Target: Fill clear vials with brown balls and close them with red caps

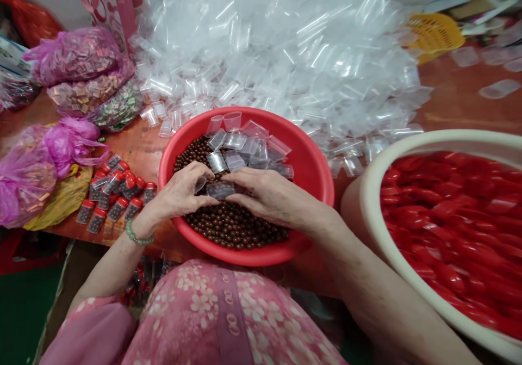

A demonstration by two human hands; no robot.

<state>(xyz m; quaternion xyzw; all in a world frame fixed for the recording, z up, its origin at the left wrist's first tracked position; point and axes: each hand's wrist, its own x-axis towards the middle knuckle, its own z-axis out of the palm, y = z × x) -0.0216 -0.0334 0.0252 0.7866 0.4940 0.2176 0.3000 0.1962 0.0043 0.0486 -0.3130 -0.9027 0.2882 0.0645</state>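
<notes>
Both hands are over a red basin (pixel 328 202), which holds glossy brown beads (pixel 228 229) and a heap of clear plastic containers (pixel 253 142). My left hand (pixel 179 188) curls around a small clear container (pixel 200 184) whose rounded mouth shows. Between the thumb and fingers of my right hand (pixel 265 191) is another clear container (pixel 221 191), lying sideways just above the beads. Its near end touches or nearly touches my left fingertips. Whether beads are inside either one cannot be made out. A green bead bracelet (pixel 136 234) circles my left wrist.
Several filled, red-capped containers (pixel 116 191) lie left of the basin. Behind it rises a large pile of clear containers (pixel 261 55). A cream tub (pixel 369 191) of red caps (pixel 457 240) stands right. Pink bags (pixel 81 55) sit left; a yellow basket (pixel 436 33) is back right.
</notes>
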